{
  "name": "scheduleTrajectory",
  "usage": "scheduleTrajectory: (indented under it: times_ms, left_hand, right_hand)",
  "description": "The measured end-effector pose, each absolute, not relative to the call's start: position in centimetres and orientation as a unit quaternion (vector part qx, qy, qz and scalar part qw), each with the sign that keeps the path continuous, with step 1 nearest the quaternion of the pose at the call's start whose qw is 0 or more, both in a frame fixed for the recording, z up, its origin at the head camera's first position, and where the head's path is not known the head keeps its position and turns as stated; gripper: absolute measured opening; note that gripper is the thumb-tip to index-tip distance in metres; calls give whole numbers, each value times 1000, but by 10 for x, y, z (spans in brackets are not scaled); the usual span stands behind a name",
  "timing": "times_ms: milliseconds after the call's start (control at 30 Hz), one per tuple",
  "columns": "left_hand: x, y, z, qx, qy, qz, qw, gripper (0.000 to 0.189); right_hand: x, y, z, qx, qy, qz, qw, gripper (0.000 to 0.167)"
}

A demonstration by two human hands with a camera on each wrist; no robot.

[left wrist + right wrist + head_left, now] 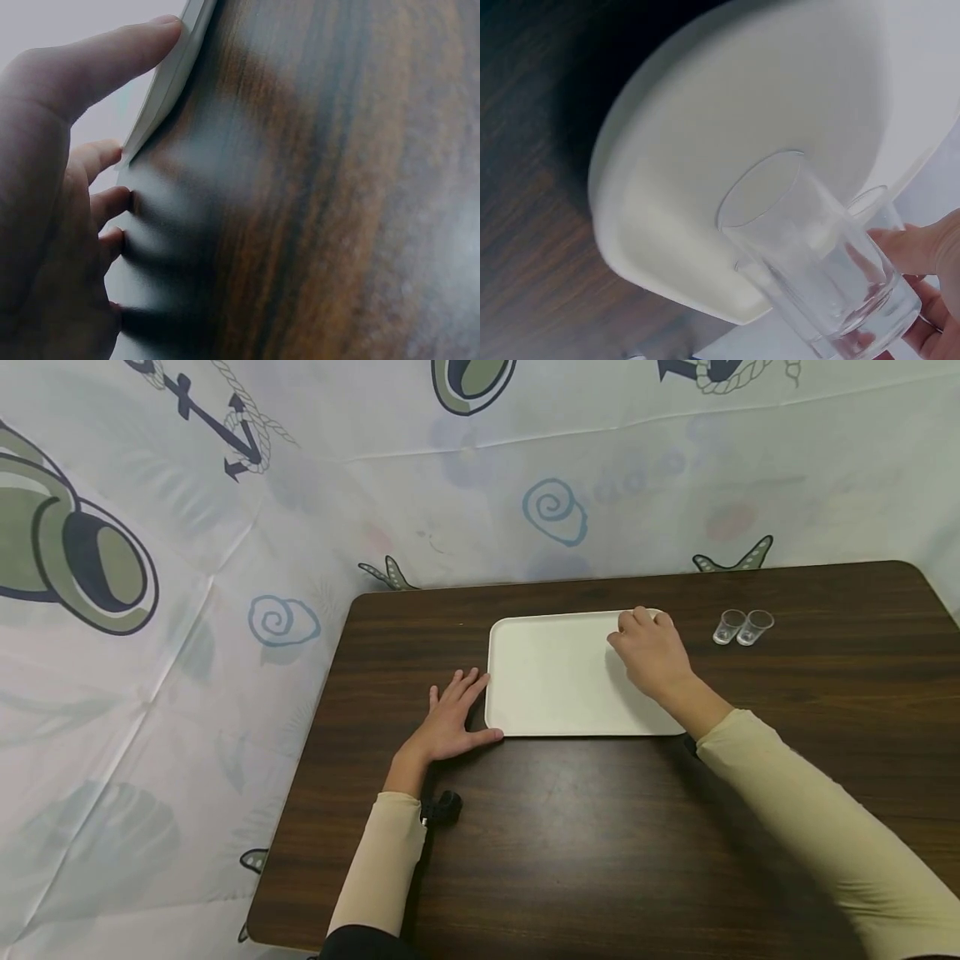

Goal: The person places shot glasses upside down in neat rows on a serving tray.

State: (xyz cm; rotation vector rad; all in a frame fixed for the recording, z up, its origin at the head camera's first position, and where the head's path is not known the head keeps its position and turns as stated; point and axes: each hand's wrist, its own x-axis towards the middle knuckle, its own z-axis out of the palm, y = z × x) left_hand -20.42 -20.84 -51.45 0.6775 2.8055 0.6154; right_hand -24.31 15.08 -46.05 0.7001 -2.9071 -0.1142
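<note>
A white rectangular tray (555, 677) lies on the dark wooden table. My left hand (448, 727) rests on the table at the tray's left side, fingers spread. In the left wrist view the thumb (112, 60) touches the tray's rim. Over the tray's far right part, my right hand (651, 652) has its fingers curled. In the right wrist view that hand (934, 277) holds a small clear glass (885, 210) by its side. Another clear glass (810, 240) stands in front, and part of a third shows behind it. From the head view the hand hides these glasses.
Two more small clear glasses (741, 627) stand side by side on the table (570, 843), right of the tray. A printed cloth (465, 493) hangs behind the table's far edge and along its left side. A black wrist device (442, 808) sits by the left wrist.
</note>
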Motion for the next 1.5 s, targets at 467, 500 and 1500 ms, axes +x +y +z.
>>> scheduleTrajectory:
  times_ms: [467,500,1500]
  left_hand:
    - [-205,-208,-516,225,947,208,98,97]
    - [-205,-208,-516,226,947,208,98,98]
    - [-207,-213,-514,234,944,212,97,98]
  right_hand:
    - [-245,147,-464,247,-965,-51,77,12]
    - [-245,147,-465,247,-965,-49,78,12]
    - [-242,145,-445,228,-972,20,56,33]
